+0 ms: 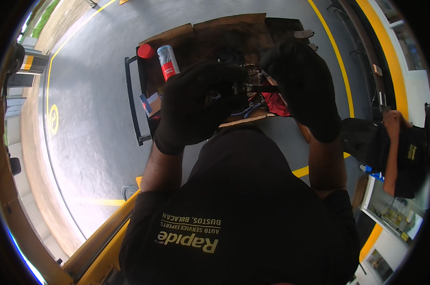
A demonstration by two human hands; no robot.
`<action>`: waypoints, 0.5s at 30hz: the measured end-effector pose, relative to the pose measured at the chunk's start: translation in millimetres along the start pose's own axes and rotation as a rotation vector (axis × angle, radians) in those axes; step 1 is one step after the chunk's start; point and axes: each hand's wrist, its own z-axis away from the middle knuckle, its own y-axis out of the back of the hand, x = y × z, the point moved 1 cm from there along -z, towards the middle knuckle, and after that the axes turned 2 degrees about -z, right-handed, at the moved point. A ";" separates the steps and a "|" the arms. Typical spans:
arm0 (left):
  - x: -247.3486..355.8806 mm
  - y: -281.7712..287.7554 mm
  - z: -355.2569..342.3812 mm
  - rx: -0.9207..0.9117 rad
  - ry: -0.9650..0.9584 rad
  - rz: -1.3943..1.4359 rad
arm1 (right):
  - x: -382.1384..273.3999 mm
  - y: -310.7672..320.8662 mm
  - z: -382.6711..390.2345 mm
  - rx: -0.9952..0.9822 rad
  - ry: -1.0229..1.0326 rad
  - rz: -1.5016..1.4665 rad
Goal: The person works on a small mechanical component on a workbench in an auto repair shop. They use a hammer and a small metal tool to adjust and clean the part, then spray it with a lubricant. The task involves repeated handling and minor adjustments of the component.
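The cardboard-lined cart [230, 23] carries a red cap [145, 51] and spray can [167, 59] far left, a small box [153, 104] near left, red cloth [277, 105] near right.

The black-gloved left hand [196, 104] and black-gloved right hand [304, 85] hold a slim dark metal part [261, 89] between them above a cardboard-topped brown bench [229, 29]. A red cloth [277, 105] shows beside the right hand; leftward, a white-and-red cylindrical can [167, 62] sits near a round red cap [146, 51].
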 end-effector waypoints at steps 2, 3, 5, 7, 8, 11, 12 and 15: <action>-0.5 -0.6 0.6 0.006 0.004 0.069 | 7.8 3.6 5.1 0.017 -0.089 -0.129; -1.9 -0.4 1.0 0.012 -0.018 0.078 | 10.2 5.0 7.2 0.034 -0.139 -0.188; -5.2 -1.0 2.2 0.025 -0.046 0.121 | 8.3 6.0 10.4 0.084 -0.197 -0.220; -8.0 -1.8 3.1 0.039 -0.056 0.188 | 2.0 4.4 10.4 0.128 -0.110 -0.126; -8.2 -1.7 3.0 0.034 -0.061 0.186 | -3.3 1.4 10.3 0.144 -0.060 -0.119; -7.6 -0.1 1.2 0.010 -0.074 0.178 | -23.0 -4.2 7.8 0.182 0.033 -0.235; -7.2 0.9 0.5 -0.002 -0.076 0.175 | -26.7 -4.2 6.7 0.155 0.090 -0.125; -6.6 -0.4 0.1 -0.002 -0.073 0.172 | -33.8 -5.8 6.3 0.101 0.195 0.129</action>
